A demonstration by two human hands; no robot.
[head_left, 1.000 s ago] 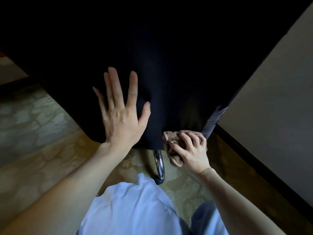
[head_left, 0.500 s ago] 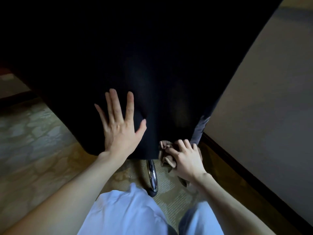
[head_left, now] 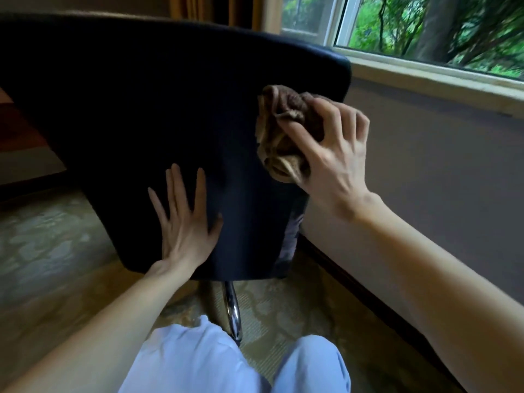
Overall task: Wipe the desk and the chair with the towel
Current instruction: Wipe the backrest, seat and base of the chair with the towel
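The dark back of the chair (head_left: 147,109) fills the upper left and middle of the head view. My left hand (head_left: 185,222) lies flat on its lower part, fingers straight and spread. My right hand (head_left: 329,154) grips a bunched brown towel (head_left: 279,131) and presses it against the chair back near the right edge, a little below the top corner. A chrome chair leg (head_left: 234,310) shows under the seat back. The desk is not in view.
A beige wall (head_left: 425,180) with a dark baseboard runs close along the right of the chair. Above it are a window sill (head_left: 425,72) and a window (head_left: 425,24) with greenery outside. Patterned carpet (head_left: 48,251) covers the floor. My knees in light trousers (head_left: 198,361) are at the bottom.
My right hand has carried the towel from the chair back's bottom right corner up to near its top right. The view has tilted up, showing the window. My left hand stays flat.
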